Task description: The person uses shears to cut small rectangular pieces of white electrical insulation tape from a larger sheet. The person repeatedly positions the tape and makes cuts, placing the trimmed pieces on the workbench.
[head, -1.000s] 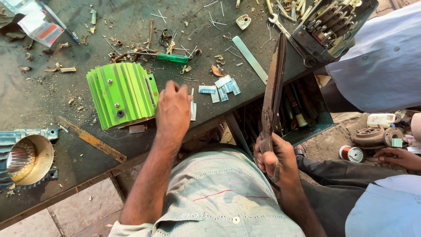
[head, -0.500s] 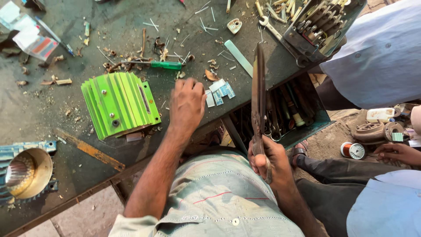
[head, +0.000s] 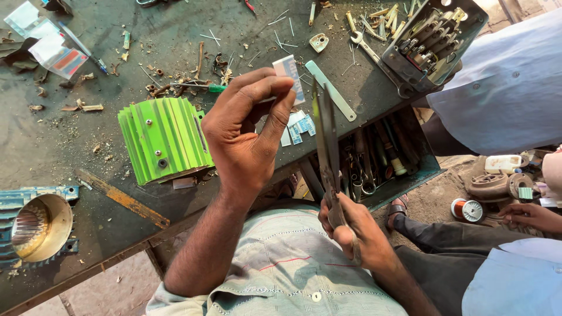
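Scissors (head: 326, 146), large and dark-bladed, stand nearly upright in the right hand (head: 351, 231), blades pointing away from the person and handles enclosed in the fist. The right-hand grip is closed around those handles, at the near edge of the surface (head: 35, 134), above the person's lap. Whether the blades are parted cannot be told from this angle.

Left hand (head: 246, 137) is raised above the surface, just left of the scissor blades. Its grip is closed as a pinch: thumb and fingertips hold a small pale paper slip (head: 288, 73) with a blue edge, which stands beside the blade tips without visibly touching them.

More slips of the same kind (head: 297, 127) lie loose on the surface below the raised hand. To the left sits a bright green finned motor housing (head: 164, 140), on its side. Behind it lies a green-handled screwdriver (head: 196, 86) among scraps and debris. A pale flat strip (head: 331, 90) lies diagonally just beyond the scissors.

An open drawer (head: 374, 158) under the surface edge holds assorted hand tools. At far right, a metal box of sockets (head: 433, 41) rests on the surface corner. At lower left, a blue motor stator with copper-coloured bore (head: 38, 225) sits at the edge. Another person in pale blue clothing (head: 503, 88) stands at right; a spool of copper wire (head: 467, 209) is on the floor.
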